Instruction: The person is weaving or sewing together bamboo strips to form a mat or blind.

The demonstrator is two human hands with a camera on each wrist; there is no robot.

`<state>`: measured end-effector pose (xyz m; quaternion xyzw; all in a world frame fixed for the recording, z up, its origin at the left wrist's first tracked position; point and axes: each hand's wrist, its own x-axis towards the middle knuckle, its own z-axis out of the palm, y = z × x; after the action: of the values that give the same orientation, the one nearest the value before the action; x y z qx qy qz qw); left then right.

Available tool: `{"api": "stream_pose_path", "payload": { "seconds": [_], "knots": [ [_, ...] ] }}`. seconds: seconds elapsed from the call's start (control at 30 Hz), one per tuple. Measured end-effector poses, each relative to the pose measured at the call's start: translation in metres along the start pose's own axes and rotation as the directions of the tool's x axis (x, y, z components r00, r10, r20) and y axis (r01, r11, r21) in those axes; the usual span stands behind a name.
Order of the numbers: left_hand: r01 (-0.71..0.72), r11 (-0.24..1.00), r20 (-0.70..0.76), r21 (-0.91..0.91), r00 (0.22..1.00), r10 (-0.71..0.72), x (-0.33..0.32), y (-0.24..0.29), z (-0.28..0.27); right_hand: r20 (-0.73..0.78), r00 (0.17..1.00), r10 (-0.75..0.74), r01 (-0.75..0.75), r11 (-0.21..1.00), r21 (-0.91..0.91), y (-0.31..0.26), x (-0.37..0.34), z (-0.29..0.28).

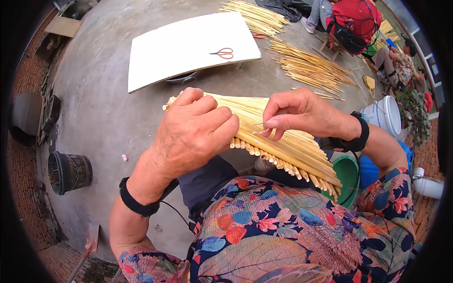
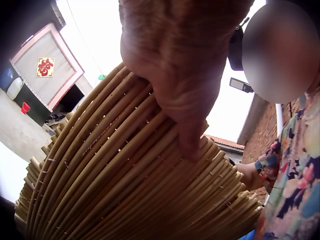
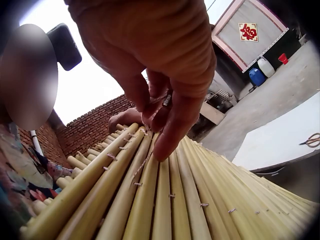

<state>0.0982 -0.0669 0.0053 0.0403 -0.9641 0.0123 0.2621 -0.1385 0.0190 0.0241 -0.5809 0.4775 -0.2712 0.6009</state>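
A panel of stitched straw-coloured stalks lies across the person's lap, fanning out toward the right. The left hand grips its left end with curled fingers; in the left wrist view the thumb presses against the stalks. Over the panel, the right hand pinches a thin needle between thumb and fingers. Pale thread runs along the stalks below these fingers, and short stitches cross several stalks. A small ribbed metal piece shows among the right fingers in the right wrist view.
Ahead is a white board with scissors on it. Bundles of loose stalks lie on the concrete floor beyond. A green basin and white bucket stand at right, a black bucket at left. Other people sit at upper right.
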Motion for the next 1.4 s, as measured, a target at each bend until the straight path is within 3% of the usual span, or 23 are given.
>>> {"api": "stream_pose_path", "payload": {
  "seconds": [0.03,0.1,0.17,0.23,0.57,0.7,0.87,1.07,1.4],
  "knots": [
    [-0.01,1.0,0.026,-0.016,1.0,0.01,-0.003,0.003,0.002,-0.009,1.0,0.001,0.0,1.0,0.03,-0.002,-0.001,0.002],
    [-0.042,0.999,-0.12,0.024,0.992,0.044,-0.01,0.008,0.005,0.074,0.995,-0.061,0.071,0.987,-0.147,-0.008,-0.003,0.009],
    [-0.048,0.999,-0.103,0.011,0.993,0.049,-0.011,0.013,0.001,0.068,0.991,-0.113,0.124,0.974,-0.187,-0.009,-0.002,0.012],
    [-0.02,1.0,-0.11,0.018,0.994,0.022,-0.011,0.015,-0.004,0.181,0.92,-0.347,0.389,0.769,-0.507,-0.01,0.0,0.014],
    [0.033,0.995,0.01,0.094,0.999,-0.034,-0.031,0.035,-0.026,0.287,0.894,-0.345,0.431,0.839,-0.332,-0.006,-0.003,0.026],
    [0.048,0.992,0.1,0.113,0.993,-0.059,-0.034,0.044,-0.037,0.292,0.885,-0.363,0.436,0.866,-0.246,-0.001,-0.004,0.033],
    [0.051,0.989,0.098,0.137,0.993,-0.065,-0.036,0.048,-0.039,0.271,0.9,-0.342,0.381,0.918,-0.108,0.005,-0.004,0.037],
    [0.068,0.988,0.142,0.135,0.986,-0.087,-0.037,0.05,-0.042,0.262,0.883,-0.39,0.43,0.895,-0.116,0.005,-0.001,0.039],
    [0.087,0.988,0.167,0.129,0.98,-0.108,-0.038,0.053,-0.045,0.289,0.894,-0.342,0.397,0.904,-0.157,-0.003,0.0,0.038]
  ]
}}
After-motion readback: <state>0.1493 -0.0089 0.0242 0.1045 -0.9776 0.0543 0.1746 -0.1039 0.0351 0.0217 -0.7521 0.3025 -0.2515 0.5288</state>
